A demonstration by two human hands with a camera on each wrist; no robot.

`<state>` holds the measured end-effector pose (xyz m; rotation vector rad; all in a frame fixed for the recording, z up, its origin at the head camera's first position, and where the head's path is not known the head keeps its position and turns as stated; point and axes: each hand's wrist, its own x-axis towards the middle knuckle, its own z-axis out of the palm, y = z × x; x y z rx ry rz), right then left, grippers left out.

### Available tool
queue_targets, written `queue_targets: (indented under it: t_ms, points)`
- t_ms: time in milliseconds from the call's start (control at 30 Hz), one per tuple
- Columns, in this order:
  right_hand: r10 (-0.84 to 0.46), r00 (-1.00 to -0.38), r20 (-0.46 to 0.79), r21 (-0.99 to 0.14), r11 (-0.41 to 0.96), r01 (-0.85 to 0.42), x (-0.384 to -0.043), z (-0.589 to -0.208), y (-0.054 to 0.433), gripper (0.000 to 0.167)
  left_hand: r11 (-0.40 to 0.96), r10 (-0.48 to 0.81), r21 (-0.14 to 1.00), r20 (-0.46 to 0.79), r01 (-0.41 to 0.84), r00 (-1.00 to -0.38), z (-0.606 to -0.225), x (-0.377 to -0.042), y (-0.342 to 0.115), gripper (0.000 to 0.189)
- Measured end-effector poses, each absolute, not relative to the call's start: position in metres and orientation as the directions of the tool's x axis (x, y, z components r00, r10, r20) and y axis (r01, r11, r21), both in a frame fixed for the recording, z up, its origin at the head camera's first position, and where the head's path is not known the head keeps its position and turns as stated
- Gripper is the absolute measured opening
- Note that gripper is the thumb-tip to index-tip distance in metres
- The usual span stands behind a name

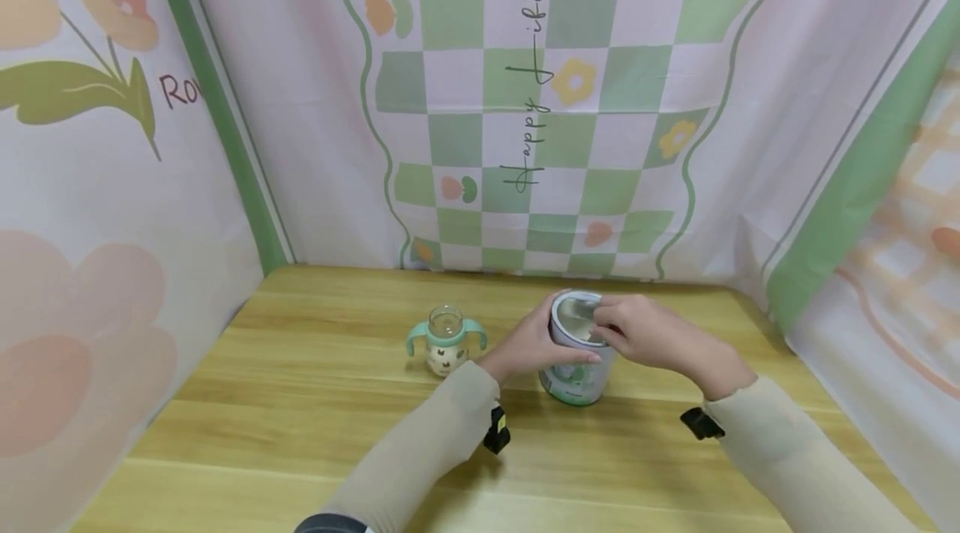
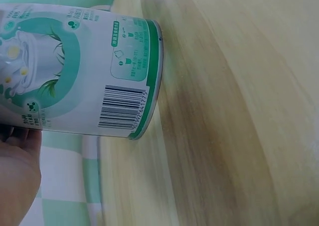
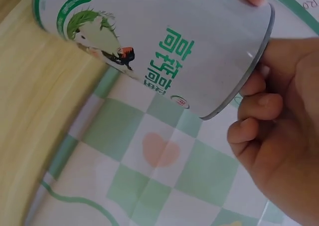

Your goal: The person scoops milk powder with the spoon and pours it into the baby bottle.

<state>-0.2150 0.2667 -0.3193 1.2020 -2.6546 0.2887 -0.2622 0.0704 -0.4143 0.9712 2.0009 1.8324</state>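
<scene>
A white and green milk powder tin (image 1: pixel 573 375) stands lidless on the table, tilted slightly, its pale inside visible from above. My left hand (image 1: pixel 528 341) grips the tin around its side, with the thumb across the front. At the rim, my right hand (image 1: pixel 637 333) has curled fingers, and its thumb and index fingertips reach inside the opening. Whatever these fingertips hold is hidden by the tin wall and the hand. In the right wrist view the other fingers (image 3: pixel 259 106) bend outside the metal rim. Left of the tin stands a lidless baby bottle (image 1: pixel 447 346) with two mint-green handles.
The wooden table (image 1: pixel 300 408) carries the tin and the bottle. Behind it hangs a checkered green and white curtain (image 1: pixel 517 133). Printed fabric walls (image 1: pixel 112 208) close in both sides.
</scene>
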Motion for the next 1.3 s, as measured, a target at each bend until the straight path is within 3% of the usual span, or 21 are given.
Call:
queue_targets:
  t_ms: [300,467,933,1300]
  points:
    - [-0.656,-0.746,0.116,-0.294,0.695,-0.656,-0.221,-0.314,0.262,0.037,-0.031,0.636,0.952,0.254,0.305,-0.729,-0.414,-0.262,0.069,0.081]
    - [-0.618,-0.786,0.023,-0.351,0.731,-0.585,-0.223,-0.315,0.259,0.036,-0.033,0.645,0.953,0.249,0.300,-0.723,-0.413,-0.262,0.069,0.079]
    - [-0.446,-0.892,0.074,-0.513,0.750,-0.418,-0.218,-0.311,0.270,0.030,-0.033,0.631,0.949,0.263,0.314,-0.729,-0.412,-0.260,0.068,0.078]
    - [-0.297,-0.946,0.131,-0.528,0.787,-0.320,-0.216,-0.324,0.280,0.042,0.006,0.621,0.952,0.237,0.307,-0.747,-0.413,-0.261,0.068,0.081]
